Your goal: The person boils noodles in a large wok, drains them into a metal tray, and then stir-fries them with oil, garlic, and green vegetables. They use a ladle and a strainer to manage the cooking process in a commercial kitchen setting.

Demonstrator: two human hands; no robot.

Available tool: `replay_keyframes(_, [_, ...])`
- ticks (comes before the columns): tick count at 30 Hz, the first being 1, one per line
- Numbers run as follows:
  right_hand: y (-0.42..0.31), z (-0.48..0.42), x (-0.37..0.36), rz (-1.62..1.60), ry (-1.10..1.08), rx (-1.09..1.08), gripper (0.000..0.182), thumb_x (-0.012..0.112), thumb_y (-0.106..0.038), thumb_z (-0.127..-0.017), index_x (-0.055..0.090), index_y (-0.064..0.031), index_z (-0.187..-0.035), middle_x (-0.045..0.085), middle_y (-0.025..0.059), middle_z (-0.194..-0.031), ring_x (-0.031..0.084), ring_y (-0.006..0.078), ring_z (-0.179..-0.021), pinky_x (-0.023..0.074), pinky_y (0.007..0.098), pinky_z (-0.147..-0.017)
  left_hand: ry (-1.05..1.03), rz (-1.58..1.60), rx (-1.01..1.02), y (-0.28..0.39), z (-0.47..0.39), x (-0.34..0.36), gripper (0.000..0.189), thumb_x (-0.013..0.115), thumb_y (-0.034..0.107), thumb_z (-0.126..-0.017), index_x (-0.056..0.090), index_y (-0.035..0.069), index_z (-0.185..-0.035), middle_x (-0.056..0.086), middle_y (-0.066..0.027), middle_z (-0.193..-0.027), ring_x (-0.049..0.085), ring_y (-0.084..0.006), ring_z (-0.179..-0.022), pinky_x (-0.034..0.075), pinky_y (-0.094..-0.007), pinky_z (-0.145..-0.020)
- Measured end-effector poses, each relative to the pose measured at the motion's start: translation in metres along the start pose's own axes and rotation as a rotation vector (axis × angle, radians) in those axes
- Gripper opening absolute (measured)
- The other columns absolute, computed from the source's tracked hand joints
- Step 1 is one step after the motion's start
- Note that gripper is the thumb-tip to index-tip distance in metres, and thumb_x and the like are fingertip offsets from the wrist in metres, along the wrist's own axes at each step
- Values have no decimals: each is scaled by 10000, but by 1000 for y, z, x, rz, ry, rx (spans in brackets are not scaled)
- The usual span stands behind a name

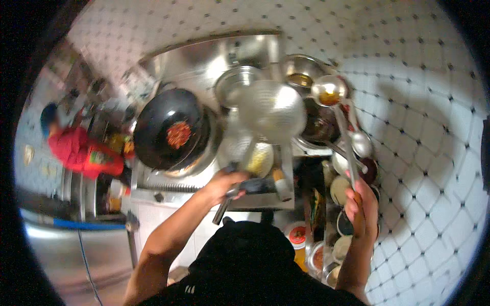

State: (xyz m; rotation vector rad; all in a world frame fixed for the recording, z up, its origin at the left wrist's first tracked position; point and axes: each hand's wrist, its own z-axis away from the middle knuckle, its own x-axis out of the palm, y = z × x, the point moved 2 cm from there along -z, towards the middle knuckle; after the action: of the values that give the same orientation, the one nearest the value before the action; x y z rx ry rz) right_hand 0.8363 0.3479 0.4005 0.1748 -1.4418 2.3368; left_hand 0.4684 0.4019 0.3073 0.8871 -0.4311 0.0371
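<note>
My left hand (226, 187) grips the handle of a perforated metal skimmer (272, 111), blurred and raised above the stove's work surface. In my right hand (361, 204) is the wooden end of a long-handled ladle (346, 141). Amber liquid (329, 98), probably oil, lies in the ladle's bowl, which hangs near the metal basins at the back right. To the left, a black wok (153, 114) sits tilted on the burner with chopped red food (178, 134) in its bottom. A plate (268, 151) of yellow chopped food is partly behind the skimmer's handle.
Behind the skimmer stands a metal pot (226, 90). A metal basin (306, 61) holds amber liquid; a dark-filled basin (319, 128) is nearer. Several seasoning containers (340, 191) line the right side beside the tiled wall (421, 153). A person in red (76, 147) works at left.
</note>
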Motion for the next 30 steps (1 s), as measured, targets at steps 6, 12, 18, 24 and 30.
replay_keyframes(6, [-12,6,30,-118,-349,3,515,534,-313,-975,429,-27,-1390,498,12,-648,380,70,-342,337,235,-284,-43,-12,-82,-15,-102,94,370,684,377,-874,654,56,-1055,668,-62,-906,629,-161,-687,488,-266,-497])
replay_keyframes(12, [35,-12,115,-224,-661,323,444,439,-243,-1010,408,-36,-1401,503,10,-744,404,41,-418,367,205,-349,-41,-165,-121,-25,-80,85,396,539,423,-940,684,57,-983,692,-93,-864,665,-174,-690,561,-314,-585])
replay_keyframes(18, [136,-43,245,122,-701,355,371,565,-270,-965,529,-43,-1257,533,16,-729,488,85,-474,414,243,-422,-38,-285,-217,-54,27,-61,407,639,396,-885,661,35,-1072,698,-89,-806,657,-155,-688,541,-303,-599])
replay_keyframes(24, [226,-72,338,876,-561,-86,264,567,-169,-954,518,-28,-1171,524,35,-651,535,122,-444,444,302,-421,274,1,-180,-108,163,-247,383,591,361,-952,609,-9,-1051,687,-127,-791,636,-151,-562,510,-258,-447])
replay_keyframes(30, [241,-30,406,949,-636,133,437,538,-151,-973,439,-9,-1374,509,8,-704,480,86,-458,413,256,-420,477,343,-82,-144,257,-365,395,550,327,-971,559,-41,-1116,684,-153,-865,664,-217,-603,547,-298,-482])
